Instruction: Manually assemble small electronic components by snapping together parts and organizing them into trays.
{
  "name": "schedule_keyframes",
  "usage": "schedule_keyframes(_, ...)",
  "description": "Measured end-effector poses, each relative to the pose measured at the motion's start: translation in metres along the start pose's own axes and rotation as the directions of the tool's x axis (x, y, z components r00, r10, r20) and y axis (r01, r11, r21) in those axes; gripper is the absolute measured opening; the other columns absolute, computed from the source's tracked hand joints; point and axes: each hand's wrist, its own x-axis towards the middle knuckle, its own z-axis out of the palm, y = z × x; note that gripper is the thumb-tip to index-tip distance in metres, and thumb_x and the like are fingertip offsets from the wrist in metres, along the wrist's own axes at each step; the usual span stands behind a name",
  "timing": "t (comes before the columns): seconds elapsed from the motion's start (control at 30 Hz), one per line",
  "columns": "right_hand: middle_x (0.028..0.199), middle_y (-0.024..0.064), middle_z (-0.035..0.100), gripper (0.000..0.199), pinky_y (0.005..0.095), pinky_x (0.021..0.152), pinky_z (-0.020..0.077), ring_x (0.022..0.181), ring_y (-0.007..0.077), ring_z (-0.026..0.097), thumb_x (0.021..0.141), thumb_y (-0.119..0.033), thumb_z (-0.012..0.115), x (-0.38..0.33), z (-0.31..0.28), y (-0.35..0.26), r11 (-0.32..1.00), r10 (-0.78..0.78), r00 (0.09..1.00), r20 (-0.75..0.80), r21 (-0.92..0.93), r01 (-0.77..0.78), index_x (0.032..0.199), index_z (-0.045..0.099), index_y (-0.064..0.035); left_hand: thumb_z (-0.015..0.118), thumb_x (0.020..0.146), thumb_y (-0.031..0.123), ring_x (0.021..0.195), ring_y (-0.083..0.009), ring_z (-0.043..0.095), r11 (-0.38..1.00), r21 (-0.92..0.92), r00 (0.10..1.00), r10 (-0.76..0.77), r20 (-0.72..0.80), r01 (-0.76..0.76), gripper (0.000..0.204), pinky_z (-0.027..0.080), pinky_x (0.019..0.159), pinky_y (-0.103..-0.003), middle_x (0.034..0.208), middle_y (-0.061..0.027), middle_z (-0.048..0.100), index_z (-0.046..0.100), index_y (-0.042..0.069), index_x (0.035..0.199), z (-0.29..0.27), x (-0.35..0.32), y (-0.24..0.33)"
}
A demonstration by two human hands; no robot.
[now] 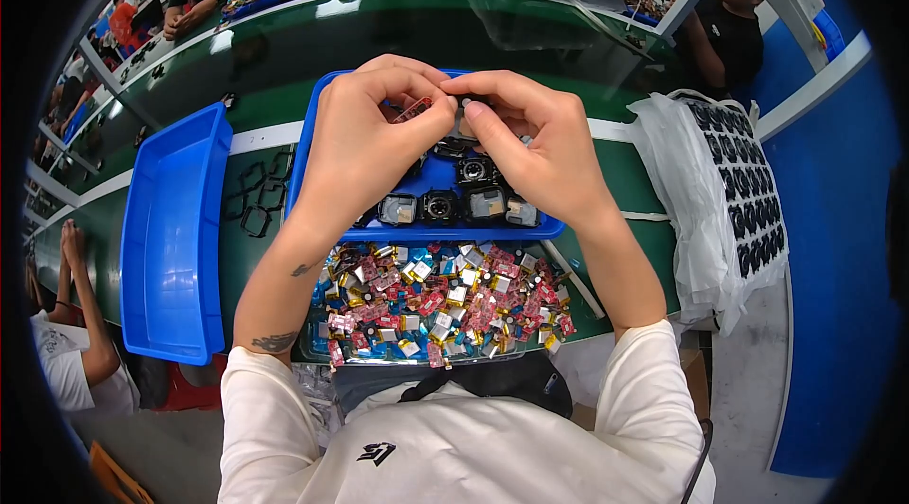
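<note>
My left hand point(379, 120) is closed, with a small red circuit board point(413, 110) showing between its curled fingers. Close against it, the thumb and forefinger of my right hand point(535, 130) pinch something small and dark, mostly hidden by the fingertips. Both hands are above a blue tray point(436, 233). In that tray lie several black watch cases point(439, 207), some showing grey and clear insides. Between the tray and my body spreads a heap of red circuit boards with silver and yellow battery cells point(445, 300).
An upright-tilted blue bin point(175, 239) stands at left, beside loose black frames point(256, 220). At right, a tray of black watch-like parts point(739, 182) sits in white wrapping point(672, 172). A white rod point(573, 279) lies beside the heap. Co-workers sit across the green bench point(312, 40).
</note>
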Motion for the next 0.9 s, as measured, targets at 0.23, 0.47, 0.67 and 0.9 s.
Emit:
schedule_keyframes(0.23, 0.077, 0.0079, 0.068, 0.019, 0.0212, 0.062, 0.0503, 0.068, 0.009, 0.063, 0.082, 0.001, 0.055, 0.001, 0.0, 0.005, 0.997, -0.01, 0.993, -0.118, 0.08, 0.02, 0.097, 0.065, 0.0021, 0.069, 0.077, 0.008, 0.067, -0.0088, 0.062, 0.996, -0.076, 0.999, 0.035, -0.04, -0.038, 0.013, 0.048, 0.059, -0.019, 0.089, -0.0083, 0.067, 0.069, -0.003, 0.082, 0.009, -0.004, 0.004)
schedule_keyframes(0.47, 0.088, 0.0062, 0.066, 0.017, 0.0205, 0.068, 0.0496, 0.078, 0.0079, 0.061, 0.084, -0.001, 0.059, 0.005, -0.014, -0.002, 0.985, 0.112, 0.985, -0.135, 0.143, -0.092, 0.099, 0.064, 0.0031, 0.07, 0.079, 0.012, 0.069, -0.0069, 0.062, 0.988, -0.112, 0.993, -0.106, 0.042, 0.111, 0.014, 0.048, 0.059, -0.019, 0.081, -0.006, 0.068, 0.068, -0.002, 0.083, 0.001, -0.003, 0.014)
schedule_keyframes(0.67, 0.08, 0.0036, 0.066, 0.014, 0.0187, 0.064, 0.0484, 0.072, 0.006, 0.061, 0.08, -0.002, 0.062, 0.006, -0.009, -0.007, 0.959, 0.139, 0.969, -0.206, 0.271, -0.08, 0.093, 0.066, 0.0009, 0.069, 0.081, 0.016, 0.064, -0.0063, 0.059, 0.926, -0.292, 0.961, -0.185, 0.206, 0.241, 0.017, 0.047, 0.057, -0.019, 0.076, -0.0039, 0.066, 0.068, 0.0, 0.085, -0.002, -0.004, 0.014)
schedule_keyframes(0.9, 0.078, 0.0053, 0.068, 0.015, 0.0205, 0.06, 0.051, 0.068, 0.0093, 0.065, 0.077, -0.001, 0.063, 0.001, -0.007, -0.008, 0.995, -0.101, 0.97, -0.221, -0.016, 0.1, 0.091, 0.067, 0.0003, 0.07, 0.08, 0.013, 0.063, -0.0073, 0.059, 0.867, -0.349, 0.928, -0.283, 0.243, 0.356, 0.015, 0.048, 0.058, -0.02, 0.075, -0.005, 0.064, 0.065, -0.001, 0.083, -0.005, 0.001, 0.013)
